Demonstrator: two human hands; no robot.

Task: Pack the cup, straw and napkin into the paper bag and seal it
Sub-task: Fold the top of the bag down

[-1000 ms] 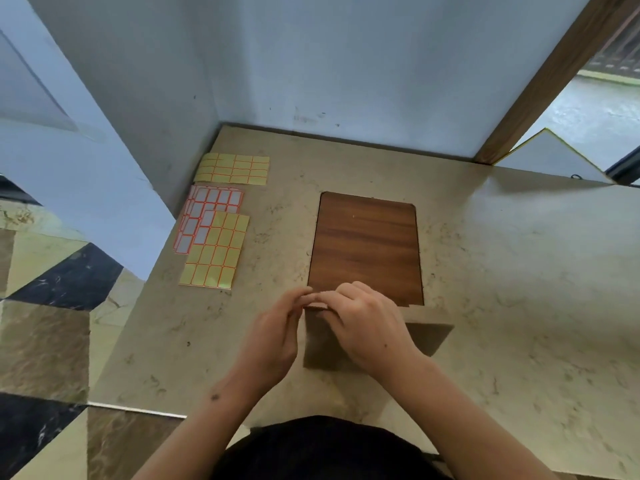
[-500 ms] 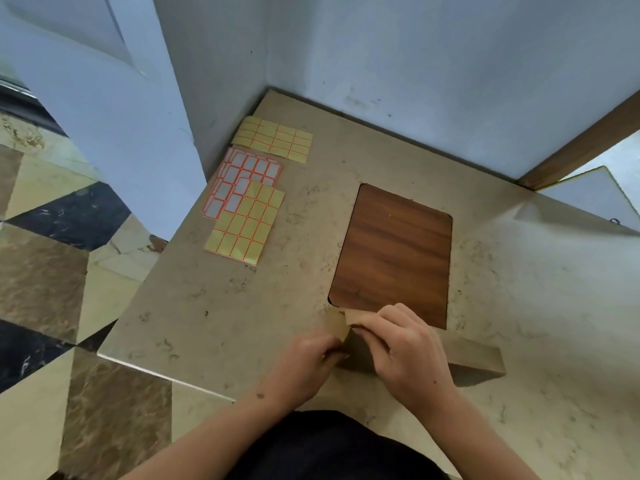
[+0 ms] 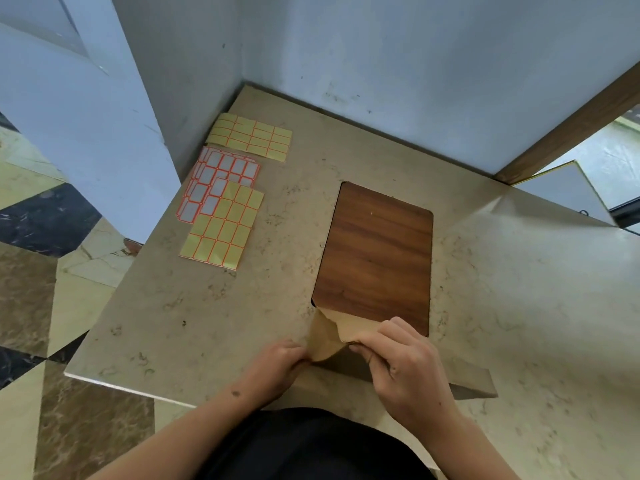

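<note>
While the top of the paper bag (image 3: 329, 336) is being folded at the near edge of the tabletop (image 3: 214, 306), it is held by both hands: the left hand (image 3: 280, 363) is closed on the bag's left corner, and the right hand (image 3: 401, 358) is pinched over the turned-down flap, fingers curled and thumb beneath. The bag stands directly in front of the body, its mouth edge running left to right between the two hands, with its far side just overlapping the near edge of the wooden board (image 3: 375, 258). The cup, straw and napkin cannot be seen; they are judged to be inside already. The sticker sheets (image 3: 221, 223) lie well apart from the bag, forward and to the left, near the wall corner. Since they sit on the left side, the left hand is judged the nearer for fetching a label, while the fold could be kept down by the right hand. Should the flap be released, it may spring open.
</note>
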